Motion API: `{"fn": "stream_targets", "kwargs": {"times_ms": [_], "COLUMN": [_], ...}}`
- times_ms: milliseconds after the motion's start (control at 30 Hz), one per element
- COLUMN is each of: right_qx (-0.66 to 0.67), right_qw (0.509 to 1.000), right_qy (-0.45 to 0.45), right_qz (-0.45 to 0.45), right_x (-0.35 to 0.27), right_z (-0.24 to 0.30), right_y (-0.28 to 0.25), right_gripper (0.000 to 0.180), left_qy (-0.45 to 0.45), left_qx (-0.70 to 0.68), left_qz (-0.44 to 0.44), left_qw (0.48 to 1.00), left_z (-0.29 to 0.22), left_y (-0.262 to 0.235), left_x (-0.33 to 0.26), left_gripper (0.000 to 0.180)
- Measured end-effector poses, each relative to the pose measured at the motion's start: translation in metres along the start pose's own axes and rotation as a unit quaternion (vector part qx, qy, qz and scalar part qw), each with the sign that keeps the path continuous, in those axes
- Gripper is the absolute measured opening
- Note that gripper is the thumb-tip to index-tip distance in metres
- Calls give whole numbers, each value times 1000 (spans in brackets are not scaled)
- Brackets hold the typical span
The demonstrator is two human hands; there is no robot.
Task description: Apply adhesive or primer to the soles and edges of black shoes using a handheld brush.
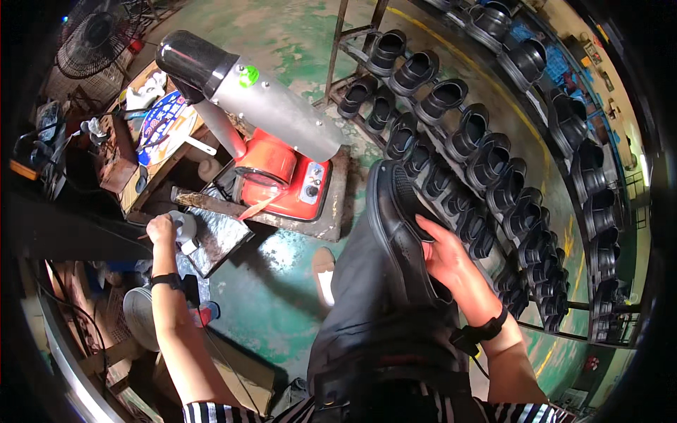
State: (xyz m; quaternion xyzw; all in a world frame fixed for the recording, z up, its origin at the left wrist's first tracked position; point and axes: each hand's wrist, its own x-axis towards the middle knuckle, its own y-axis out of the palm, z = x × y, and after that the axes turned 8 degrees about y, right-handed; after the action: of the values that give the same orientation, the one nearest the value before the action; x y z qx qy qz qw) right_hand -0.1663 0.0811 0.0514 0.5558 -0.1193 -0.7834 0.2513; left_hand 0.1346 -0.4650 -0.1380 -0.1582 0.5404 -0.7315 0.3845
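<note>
A black leather shoe (396, 236) rests against my right thigh, its toe pointing away from me. My right hand (446, 255) grips it from the right side, with fingers partly hidden at the shoe's opening. Out to the left, my left hand (161, 230) is closed beside a small grey-white container (185, 227). A thin stick-like end pokes out by its fingers, but what it belongs to is hidden. The container stands at the edge of a foil-covered tray (217, 243).
A red machine with a silver barrel (278, 106) stands ahead on a board. Racks of black shoes (469, 130) fill the right side. On the left are a cluttered wooden table with a hand fan (163, 127), an electric fan (99, 35) and a round tin (141, 317).
</note>
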Motion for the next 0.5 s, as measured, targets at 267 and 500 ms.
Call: {"fn": "stream_targets", "kwargs": {"times_ms": [267,500], "right_qx": [-49,-116], "right_qw": [998,991], "right_qy": [-41,27], "right_qz": [12,-63], "right_x": [12,-30], "right_z": [-18,-74], "right_y": [-1,-65], "right_gripper": [32,36], "left_qy": [-19,2], "left_qx": [-66,-294], "left_qz": [-193,-235], "left_qw": [979,926], "left_z": [19,-110], "left_y": [-63,-78], "left_x": [-90,-204], "left_gripper": [15,26]}}
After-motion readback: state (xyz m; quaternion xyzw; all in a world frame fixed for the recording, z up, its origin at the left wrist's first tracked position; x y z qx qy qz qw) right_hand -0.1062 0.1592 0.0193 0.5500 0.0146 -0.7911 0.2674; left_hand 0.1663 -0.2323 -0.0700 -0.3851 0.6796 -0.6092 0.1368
